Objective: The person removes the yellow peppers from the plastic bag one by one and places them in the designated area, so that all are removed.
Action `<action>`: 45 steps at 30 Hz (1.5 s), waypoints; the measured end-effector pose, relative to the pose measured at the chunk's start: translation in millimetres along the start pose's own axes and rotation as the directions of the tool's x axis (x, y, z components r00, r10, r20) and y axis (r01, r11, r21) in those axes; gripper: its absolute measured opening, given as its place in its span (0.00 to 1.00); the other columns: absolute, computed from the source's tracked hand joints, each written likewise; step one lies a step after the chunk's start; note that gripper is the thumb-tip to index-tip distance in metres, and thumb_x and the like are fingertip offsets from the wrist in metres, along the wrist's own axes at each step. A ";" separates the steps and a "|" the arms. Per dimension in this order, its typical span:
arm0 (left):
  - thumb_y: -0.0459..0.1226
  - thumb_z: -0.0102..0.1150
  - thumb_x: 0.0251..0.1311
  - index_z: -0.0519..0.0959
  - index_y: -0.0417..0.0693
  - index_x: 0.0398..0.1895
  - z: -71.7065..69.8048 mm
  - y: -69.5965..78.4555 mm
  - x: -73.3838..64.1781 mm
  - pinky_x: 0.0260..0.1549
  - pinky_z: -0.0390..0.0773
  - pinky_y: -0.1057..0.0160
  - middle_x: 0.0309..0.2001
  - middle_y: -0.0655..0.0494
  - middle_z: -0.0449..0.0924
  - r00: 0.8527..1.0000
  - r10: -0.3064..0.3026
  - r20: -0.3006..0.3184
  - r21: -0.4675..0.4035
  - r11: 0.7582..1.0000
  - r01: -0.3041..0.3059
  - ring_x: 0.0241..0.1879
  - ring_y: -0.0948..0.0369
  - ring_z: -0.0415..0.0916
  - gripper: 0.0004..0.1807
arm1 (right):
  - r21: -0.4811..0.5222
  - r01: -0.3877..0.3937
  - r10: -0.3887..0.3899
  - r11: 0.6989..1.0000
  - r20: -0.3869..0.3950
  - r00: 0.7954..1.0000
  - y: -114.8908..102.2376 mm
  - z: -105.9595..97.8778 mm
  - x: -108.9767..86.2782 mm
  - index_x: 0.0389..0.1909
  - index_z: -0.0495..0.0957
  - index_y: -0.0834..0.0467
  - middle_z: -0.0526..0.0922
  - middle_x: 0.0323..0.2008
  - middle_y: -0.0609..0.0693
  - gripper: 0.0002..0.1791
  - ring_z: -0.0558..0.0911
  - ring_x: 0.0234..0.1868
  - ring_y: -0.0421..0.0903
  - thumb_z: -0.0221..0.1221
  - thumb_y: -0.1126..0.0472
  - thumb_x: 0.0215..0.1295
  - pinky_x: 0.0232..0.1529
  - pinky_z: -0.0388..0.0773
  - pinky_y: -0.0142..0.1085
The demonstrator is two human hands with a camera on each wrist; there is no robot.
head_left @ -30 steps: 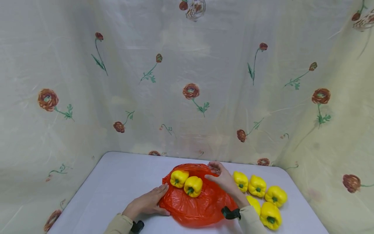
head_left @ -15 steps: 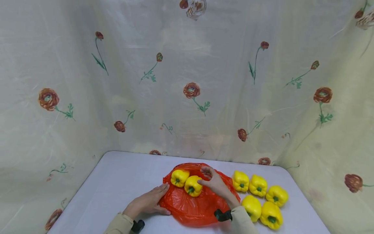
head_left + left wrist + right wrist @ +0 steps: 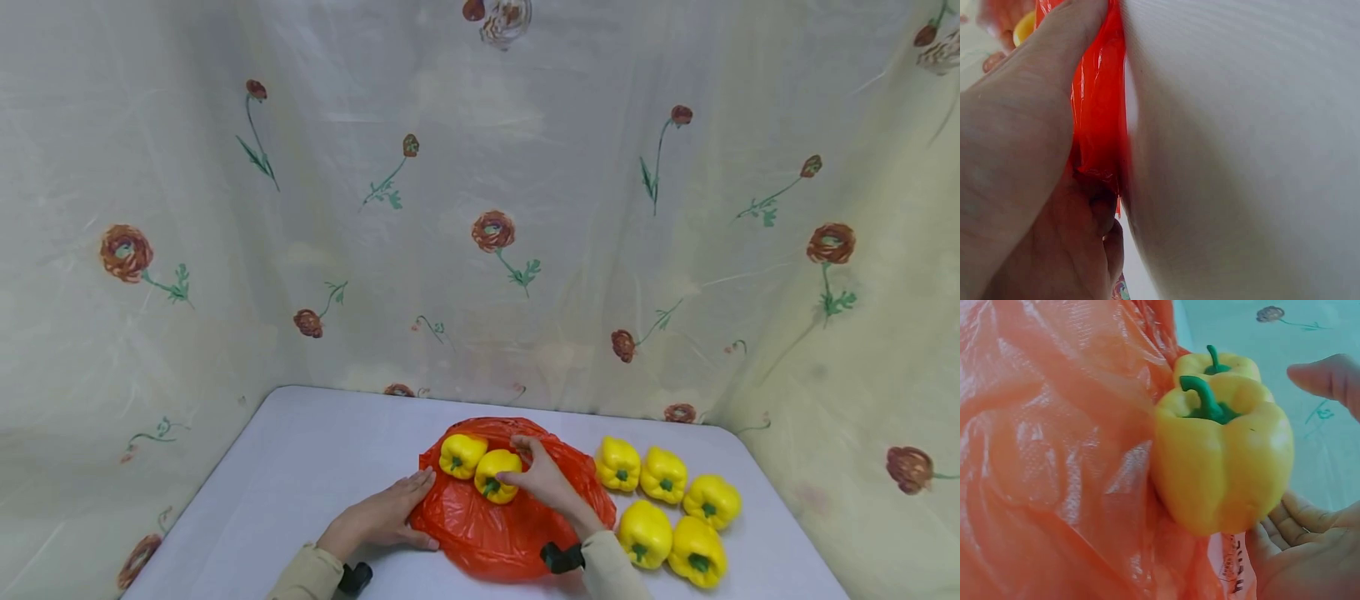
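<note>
A red plastic bag [image 3: 480, 529] lies spread on the table, and two yellow bell peppers with green stems rest on it. The nearer bell pepper [image 3: 492, 467] sits beside the farther bell pepper [image 3: 462, 454]. My right hand [image 3: 545, 482] is at the nearer one's right side. In the right wrist view its thumb [image 3: 1322, 376] stands apart from the nearer pepper, and its fingers [image 3: 1294, 522] are low beside it. At the bag's left edge, my left hand [image 3: 386, 512] rests with fingers extended against the red plastic [image 3: 1100, 106].
To the right of the bag, several yellow bell peppers [image 3: 663, 475] stand in two loose rows on the white table [image 3: 300, 450]. A pale curtain [image 3: 360, 267] with a flower print surrounds the table at the back and sides.
My right hand has moved left and slightly nearer, from the bag's right rim to the nearer bell pepper. The left hand stays at the bag's edge.
</note>
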State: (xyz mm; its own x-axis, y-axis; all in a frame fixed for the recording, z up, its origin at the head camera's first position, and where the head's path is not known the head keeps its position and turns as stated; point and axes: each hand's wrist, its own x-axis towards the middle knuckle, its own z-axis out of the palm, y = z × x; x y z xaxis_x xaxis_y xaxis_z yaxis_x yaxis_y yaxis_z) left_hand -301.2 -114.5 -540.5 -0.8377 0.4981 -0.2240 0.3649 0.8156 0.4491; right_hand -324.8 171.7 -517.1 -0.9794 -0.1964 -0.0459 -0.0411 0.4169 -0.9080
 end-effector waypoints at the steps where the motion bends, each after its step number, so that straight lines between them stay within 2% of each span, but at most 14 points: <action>1: 0.68 0.63 0.45 0.52 0.47 0.76 0.1 -0.1 0.0 0.70 0.59 0.44 0.77 0.49 0.50 1.000 0.002 -0.001 0.004 1.000 -0.002 0.74 0.47 0.51 0.60 | -0.011 0.002 -0.002 1.000 0.003 1.000 0.6 0.9 0.1 0.67 0.60 0.57 0.66 0.67 0.58 0.44 0.65 0.66 0.59 0.71 0.48 0.53 0.66 0.67 0.58; 8: 0.68 0.63 0.45 0.52 0.48 0.76 1.2 -1.4 0.1 0.70 0.58 0.44 0.77 0.49 0.50 1.000 0.004 0.004 -0.004 1.000 -0.004 0.74 0.47 0.51 0.60 | -0.065 0.012 -0.008 0.998 0.061 0.998 8.7 6.0 -0.5 0.65 0.60 0.59 0.68 0.62 0.58 0.41 0.70 0.59 0.54 0.70 0.54 0.54 0.63 0.71 0.55; 17: 0.68 0.62 0.45 0.52 0.48 0.76 -0.5 0.8 -1.3 0.70 0.58 0.44 0.77 0.50 0.50 1.000 0.005 -0.002 0.003 1.000 -0.005 0.74 0.48 0.51 0.60 | -0.073 -0.017 0.027 0.997 0.128 0.991 10.4 7.1 0.0 0.65 0.60 0.59 0.70 0.60 0.57 0.40 0.72 0.56 0.53 0.70 0.55 0.53 0.60 0.75 0.53; 27: 0.68 0.62 0.45 0.52 0.48 0.76 -0.6 0.9 -1.5 0.71 0.57 0.45 0.77 0.51 0.49 1.000 -0.008 0.009 0.000 1.000 0.008 0.75 0.49 0.50 0.60 | -0.087 -0.043 0.054 0.995 0.134 0.990 10.6 6.8 -2.5 0.63 0.62 0.59 0.72 0.58 0.56 0.41 0.73 0.54 0.52 0.71 0.52 0.52 0.58 0.77 0.52; 45: 0.69 0.62 0.43 0.52 0.50 0.76 1.5 0.1 0.8 0.70 0.59 0.44 0.77 0.51 0.50 0.999 -0.037 0.007 0.000 0.999 0.037 0.75 0.49 0.50 0.61 | -0.109 -0.041 0.054 0.993 0.120 0.991 15.3 6.9 0.0 0.62 0.63 0.58 0.73 0.57 0.55 0.41 0.74 0.53 0.51 0.72 0.51 0.50 0.56 0.79 0.50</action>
State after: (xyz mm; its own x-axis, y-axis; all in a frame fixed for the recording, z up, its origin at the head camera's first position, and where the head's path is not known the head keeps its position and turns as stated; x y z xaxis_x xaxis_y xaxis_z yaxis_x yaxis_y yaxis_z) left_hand -301.2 -113.6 -541.9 -0.8478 0.4694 -0.2467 0.3333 0.8336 0.4405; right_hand -324.0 171.9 -533.9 -0.9495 -0.2785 -0.1443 -0.0224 0.5192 -0.8544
